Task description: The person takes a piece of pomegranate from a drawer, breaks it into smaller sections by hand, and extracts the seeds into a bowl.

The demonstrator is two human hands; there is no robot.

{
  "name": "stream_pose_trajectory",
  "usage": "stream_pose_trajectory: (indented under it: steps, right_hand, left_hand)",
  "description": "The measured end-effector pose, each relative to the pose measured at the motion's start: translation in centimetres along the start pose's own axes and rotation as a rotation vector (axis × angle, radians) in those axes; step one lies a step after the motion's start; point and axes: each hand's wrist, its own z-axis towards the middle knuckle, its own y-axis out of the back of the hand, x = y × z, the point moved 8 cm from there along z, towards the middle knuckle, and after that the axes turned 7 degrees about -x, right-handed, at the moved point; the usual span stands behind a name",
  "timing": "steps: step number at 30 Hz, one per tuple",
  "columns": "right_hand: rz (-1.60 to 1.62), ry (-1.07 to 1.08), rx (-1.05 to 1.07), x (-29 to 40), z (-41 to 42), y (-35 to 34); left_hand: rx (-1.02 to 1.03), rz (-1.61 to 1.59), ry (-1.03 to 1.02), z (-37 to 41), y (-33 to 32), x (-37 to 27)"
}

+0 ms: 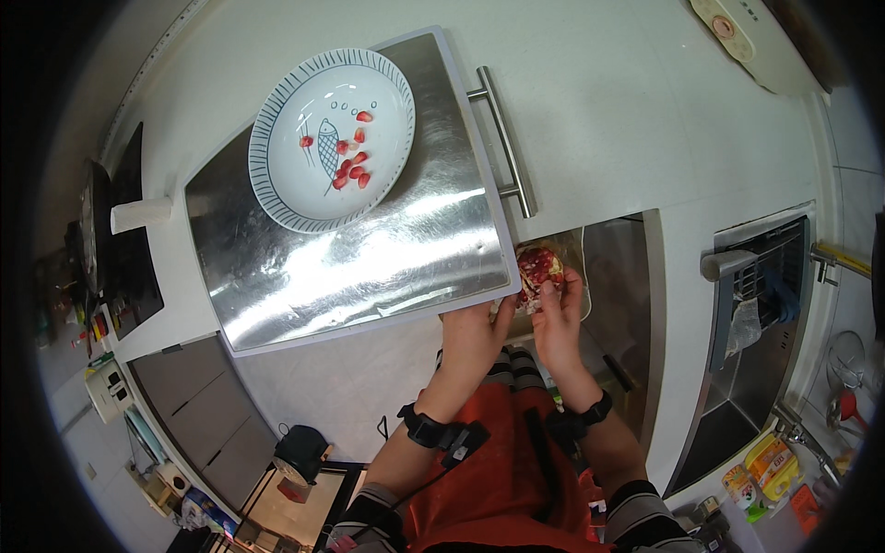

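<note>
A partly opened pomegranate shows red arils and pale membrane just past the corner of a metal cutting board. My right hand grips it from the right, thumb on top. On its other side is my left hand, its fingers partly hidden by the pomegranate and the board's corner; it appears to hold the fruit too. Below the fruit, a pale container with a light rim is partly covered by my hands. On the board sits a white plate with a fish drawing, holding several loose red arils.
The board's bar handle juts over the white countertop. At right lies a sink with a rack and a faucet. A black cooktop is at left, near a white block-like object.
</note>
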Motion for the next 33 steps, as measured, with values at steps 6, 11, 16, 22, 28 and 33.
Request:
stream_pose_trajectory:
  steps: [6, 11, 16, 22, 28, 33]
  right_hand:
    - [-0.259, 0.181, 0.066, 1.5, -0.6, -0.9]
    - [-0.357, 0.341, 0.112, 2.2, -1.0, -1.7]
    - [-0.348, 0.382, 0.137, 2.4, -1.0, -2.0]
    - [-0.354, 0.391, 0.151, 2.6, -1.0, -2.1]
    - [-0.369, 0.335, 0.082, 1.6, -0.6, -1.1]
    - [-0.203, 0.169, 0.001, 0.5, 0.5, 0.3]
  left_hand:
    - [-0.044, -0.147, 0.083, 0.2, -0.4, 1.0]
    - [-0.004, -0.229, 0.152, -0.1, -0.8, 1.5]
    - [-0.03, -0.188, 0.121, 0.2, -0.4, 1.1]
    - [-0.063, -0.113, 0.073, 0.6, 0.1, 0.3]
    - [-0.026, -0.19, 0.072, 0.6, -0.2, 0.3]
    - [0.097, -0.255, 0.007, -0.3, 0.1, -0.2]
